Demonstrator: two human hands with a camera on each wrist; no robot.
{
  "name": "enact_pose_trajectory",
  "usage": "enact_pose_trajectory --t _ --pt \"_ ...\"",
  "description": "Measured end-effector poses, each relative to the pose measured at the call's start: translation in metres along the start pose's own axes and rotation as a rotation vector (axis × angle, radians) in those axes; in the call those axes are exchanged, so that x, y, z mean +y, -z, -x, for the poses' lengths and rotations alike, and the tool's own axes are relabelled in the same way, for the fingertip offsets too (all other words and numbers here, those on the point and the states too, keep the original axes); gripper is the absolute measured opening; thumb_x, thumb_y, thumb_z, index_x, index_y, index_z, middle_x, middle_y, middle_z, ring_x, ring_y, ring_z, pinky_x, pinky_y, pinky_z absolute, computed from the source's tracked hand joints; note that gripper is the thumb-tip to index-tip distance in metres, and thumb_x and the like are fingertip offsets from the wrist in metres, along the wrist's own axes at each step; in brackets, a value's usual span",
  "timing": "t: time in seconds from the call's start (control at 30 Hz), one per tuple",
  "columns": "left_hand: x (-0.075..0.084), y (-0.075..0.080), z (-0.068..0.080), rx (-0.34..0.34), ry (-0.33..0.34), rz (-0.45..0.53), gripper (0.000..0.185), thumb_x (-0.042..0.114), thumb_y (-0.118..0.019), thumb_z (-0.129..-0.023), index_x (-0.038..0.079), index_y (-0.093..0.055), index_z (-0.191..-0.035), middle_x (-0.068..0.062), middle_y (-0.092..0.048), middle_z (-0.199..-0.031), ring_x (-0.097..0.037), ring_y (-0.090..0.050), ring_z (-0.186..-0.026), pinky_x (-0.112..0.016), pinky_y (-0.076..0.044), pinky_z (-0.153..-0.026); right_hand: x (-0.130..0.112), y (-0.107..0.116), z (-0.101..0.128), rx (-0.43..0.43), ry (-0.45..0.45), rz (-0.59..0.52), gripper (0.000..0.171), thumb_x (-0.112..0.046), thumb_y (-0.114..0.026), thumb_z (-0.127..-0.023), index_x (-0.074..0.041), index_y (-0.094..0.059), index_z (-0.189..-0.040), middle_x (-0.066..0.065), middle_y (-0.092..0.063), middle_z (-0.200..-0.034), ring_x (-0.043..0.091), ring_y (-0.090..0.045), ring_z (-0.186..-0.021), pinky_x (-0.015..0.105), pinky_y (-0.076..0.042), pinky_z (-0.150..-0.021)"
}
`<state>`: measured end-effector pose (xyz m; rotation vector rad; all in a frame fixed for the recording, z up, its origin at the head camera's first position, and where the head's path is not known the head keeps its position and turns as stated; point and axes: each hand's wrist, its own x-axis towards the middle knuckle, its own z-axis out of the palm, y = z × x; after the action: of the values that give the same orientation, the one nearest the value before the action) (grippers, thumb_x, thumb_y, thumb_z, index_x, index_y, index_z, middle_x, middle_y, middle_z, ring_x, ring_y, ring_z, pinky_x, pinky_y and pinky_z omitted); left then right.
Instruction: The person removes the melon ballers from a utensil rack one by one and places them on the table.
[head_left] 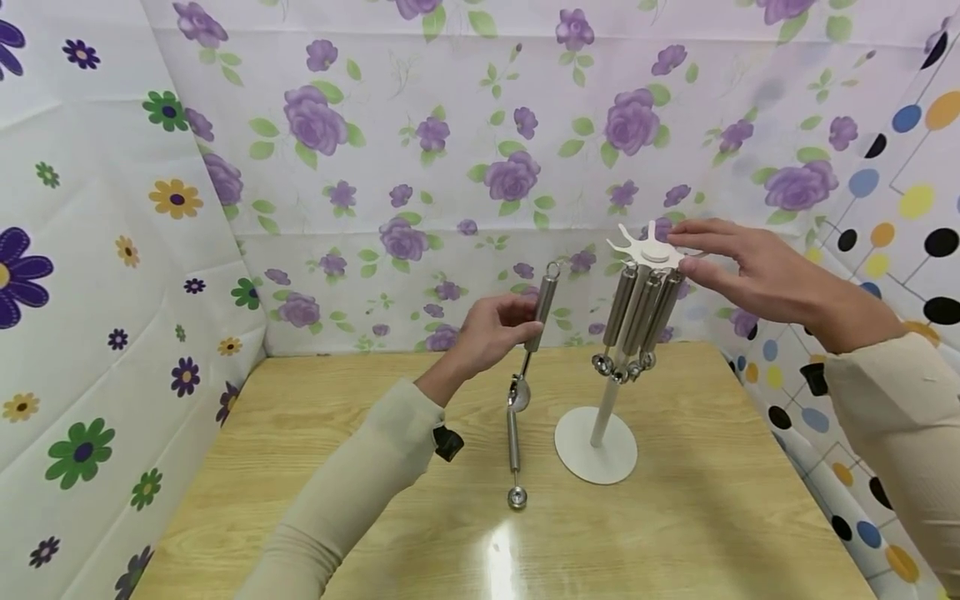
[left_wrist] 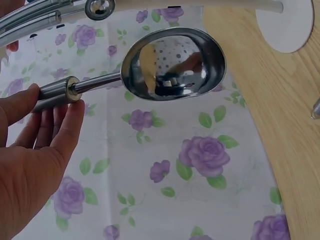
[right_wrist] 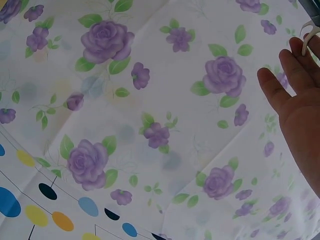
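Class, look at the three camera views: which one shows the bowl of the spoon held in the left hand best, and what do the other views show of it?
The left wrist view. There the spoon fills the frame, its shiny bowl sharp and unobstructed, with the left hand gripping its handle. The head view shows the whole spoon hanging upright, but small, bowl barely readable. The right wrist view shows none of it.

Upright steel scoop (head_left: 538, 312), bowl down

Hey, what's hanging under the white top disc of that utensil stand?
Under the white top disc, several steel utensils hang by their handles around the white pole. The right hand rests on the disc, covering its right edge; the exact count is unclear.
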<state>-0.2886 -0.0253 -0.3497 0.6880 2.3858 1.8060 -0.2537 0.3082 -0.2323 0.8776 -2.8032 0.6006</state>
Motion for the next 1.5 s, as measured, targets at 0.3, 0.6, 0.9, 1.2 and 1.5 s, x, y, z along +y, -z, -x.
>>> enact_pose_trajectory --t 0.3,0.6,0.9,1.2,1.5 --pt "-0.013 0.008 0.010 0.070 0.043 0.070 0.024 0.002 -0.071 -0.093 -0.005 -0.068 -0.116 -0.017 -0.069 -0.106 -0.025 -0.068 -0.091 -0.039 -0.060 -0.078 -0.003 0.001 0.001 -0.005 -0.006 0.016 0.050 -0.030 -0.048 -0.106 -0.007 -0.045 -0.151 0.015 -0.032 -0.159 0.047 -0.028 -0.143 0.073 -0.025 -0.105" --pt "-0.031 0.006 0.018 0.109 0.049 0.098 0.024 0.001 -0.071 -0.092 -0.007 -0.067 -0.115 -0.016 -0.067 -0.099 -0.020 -0.068 -0.084 -0.033 -0.061 -0.073 -0.003 0.003 0.002 -0.009 0.016 0.003 0.049 -0.026 -0.049 -0.105 -0.007 -0.046 -0.150 0.014 -0.034 -0.158 0.047 -0.029 -0.142 0.073 -0.026 -0.104" --pt "-0.064 -0.004 0.034 0.206 0.195 0.121 0.025 0.005 -0.075 -0.090 -0.004 -0.069 -0.113 -0.013 -0.068 -0.099 -0.018 -0.069 -0.083 -0.033 -0.061 -0.072 0.000 0.003 0.003 0.015 0.026 -0.003 0.049 -0.025 -0.057 -0.102 -0.008 -0.050 -0.147 0.014 -0.040 -0.152 0.046 -0.036 -0.137 0.071 -0.030 -0.100" --pt "-0.095 -0.010 0.051 0.252 0.317 0.096 0.026 0.007 -0.076 -0.090 -0.004 -0.069 -0.112 -0.013 -0.069 -0.099 -0.017 -0.069 -0.081 -0.038 -0.061 -0.073 0.000 0.001 0.005 0.047 0.030 -0.049 0.045 -0.022 -0.054 -0.103 -0.009 -0.052 -0.146 0.010 -0.038 -0.156 0.042 -0.028 -0.144 0.072 -0.022 -0.109" --pt "-0.120 -0.014 0.064 0.261 0.383 0.107 0.025 0.007 -0.077 -0.089 -0.005 -0.069 -0.110 -0.013 -0.069 -0.096 -0.016 -0.068 -0.076 -0.037 -0.061 -0.071 0.002 -0.002 0.005 0.070 0.021 -0.065 0.046 -0.022 -0.060 -0.101 -0.012 -0.053 -0.145 0.006 -0.040 -0.156 0.039 -0.031 -0.144 0.071 -0.026 -0.107"
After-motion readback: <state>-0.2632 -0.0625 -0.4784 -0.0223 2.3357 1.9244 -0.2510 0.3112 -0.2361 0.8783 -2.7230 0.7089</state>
